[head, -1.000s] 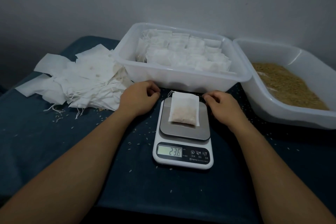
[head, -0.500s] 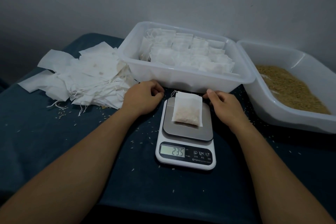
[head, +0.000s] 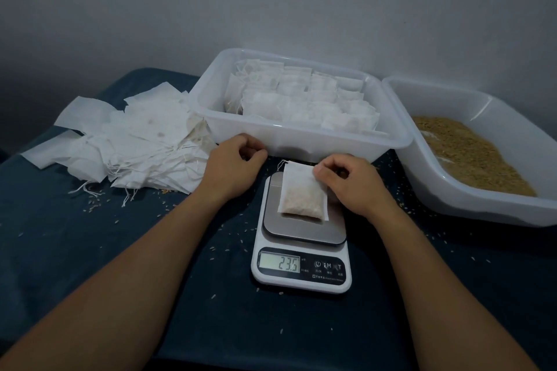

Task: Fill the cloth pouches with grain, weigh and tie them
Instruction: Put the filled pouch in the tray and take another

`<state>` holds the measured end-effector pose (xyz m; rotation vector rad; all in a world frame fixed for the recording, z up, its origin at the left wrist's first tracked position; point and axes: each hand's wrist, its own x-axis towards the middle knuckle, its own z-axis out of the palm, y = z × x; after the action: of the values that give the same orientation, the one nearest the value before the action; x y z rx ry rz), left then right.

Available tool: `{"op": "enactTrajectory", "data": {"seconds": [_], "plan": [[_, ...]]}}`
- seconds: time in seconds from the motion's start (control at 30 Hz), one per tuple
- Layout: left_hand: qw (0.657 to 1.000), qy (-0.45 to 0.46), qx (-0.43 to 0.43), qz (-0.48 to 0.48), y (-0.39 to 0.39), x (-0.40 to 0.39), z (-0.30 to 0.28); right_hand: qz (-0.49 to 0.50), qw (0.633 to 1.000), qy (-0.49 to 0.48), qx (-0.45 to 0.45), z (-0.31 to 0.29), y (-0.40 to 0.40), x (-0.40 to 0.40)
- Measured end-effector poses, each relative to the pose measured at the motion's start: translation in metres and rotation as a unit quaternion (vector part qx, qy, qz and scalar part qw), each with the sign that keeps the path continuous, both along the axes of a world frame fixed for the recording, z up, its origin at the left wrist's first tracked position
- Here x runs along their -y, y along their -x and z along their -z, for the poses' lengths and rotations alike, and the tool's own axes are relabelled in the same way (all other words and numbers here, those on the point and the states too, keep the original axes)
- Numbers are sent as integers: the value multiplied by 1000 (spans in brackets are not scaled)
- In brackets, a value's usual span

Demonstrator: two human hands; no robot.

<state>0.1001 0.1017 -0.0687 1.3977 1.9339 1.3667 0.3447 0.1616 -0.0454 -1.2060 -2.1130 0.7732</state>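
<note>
A filled cloth pouch (head: 302,191) is seen lying flat on the steel platform of the digital kitchen scale (head: 302,237), and the display (head: 280,263) is read as 23.5. Compared with half a second ago, the right hand (head: 346,182) is now moved in from beside the scale, and the upper right edge of the pouch is touched by its thumb and bent fingers; whether the cloth is already pinched or only touched cannot be told. The reading is unchanged from the moment before, so the weight is judged to be settled and the weighing step to be finished. The left hand (head: 233,166) is kept on the dark blue cloth (head: 75,250) just left of the scale, its fingers loosely curled, and nothing is held in it. Behind the scale, a translucent tub (head: 301,141) is packed with finished pouches, and the grain (head: 470,153) is held in a second tub (head: 488,205) at the right. A pile of empty pouches (head: 135,141) with loose strings is spread at the left. The next step is probably that the pouch is lifted and its drawstring (head: 281,163) is tied.
</note>
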Motion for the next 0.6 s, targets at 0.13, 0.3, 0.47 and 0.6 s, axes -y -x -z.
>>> {"op": "enactTrajectory", "data": {"seconds": [0.13, 0.3, 0.47, 0.6], "plan": [[998, -55, 36, 21, -8, 8, -13, -21, 999, -23, -32, -11, -3, 10], [963, -103, 136, 207, -22, 28, -36, -79, 986, -103, -101, -47, -3, 32], [931, -77, 169, 314, -31, 33, -42, -97, 974, -164, -125, -79, 1, 47], [935, -57, 127, 328, -36, 33, -39, -98, 968, -192, -128, -92, 4, 49]]}}
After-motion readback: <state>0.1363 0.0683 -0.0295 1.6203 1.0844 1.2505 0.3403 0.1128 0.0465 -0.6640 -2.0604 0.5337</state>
